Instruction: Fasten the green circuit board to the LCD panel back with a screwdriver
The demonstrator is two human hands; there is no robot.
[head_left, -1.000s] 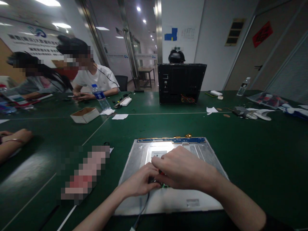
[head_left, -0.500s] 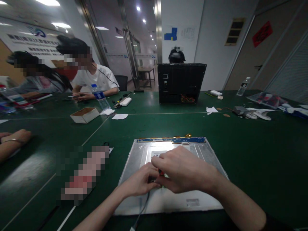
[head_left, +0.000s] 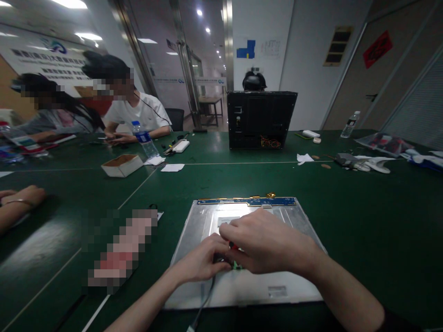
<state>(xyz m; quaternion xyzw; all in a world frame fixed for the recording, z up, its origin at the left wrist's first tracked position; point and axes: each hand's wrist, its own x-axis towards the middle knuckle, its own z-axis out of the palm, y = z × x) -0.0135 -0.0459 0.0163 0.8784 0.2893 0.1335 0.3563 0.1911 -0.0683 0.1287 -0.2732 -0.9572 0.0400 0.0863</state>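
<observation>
A bare display panel [head_left: 294, 287] lies back side up before me, silvery metal with a blue circuit strip [head_left: 224, 201] along its far edge. Over its middle, my right hand [head_left: 268, 242] is closed, fingers bent down around a small red and black thing [head_left: 233, 246] mostly hidden by them. Beside it, my left hand [head_left: 204, 258] is closed, thumb and fingers curled together near the panel's surface; what they pinch is hidden. A bit of green [head_left: 237, 266], perhaps a small circuit board, shows under the right hand. A thin dark cable [head_left: 207, 297] runs from below my left fingers toward the near edge.
A blurred-out pinkish item [head_left: 128, 244] lies left of the panel. Another person's hand [head_left: 26, 197] rests at the far left. Beyond are a small open box [head_left: 122, 167], a water bottle [head_left: 147, 142] and a black monitor-like case [head_left: 261, 120]. Two people sit at far left.
My right hand has shifted and turned slightly, uncovering more of the green piece beneath it. The left hand and the panel stay in place.
</observation>
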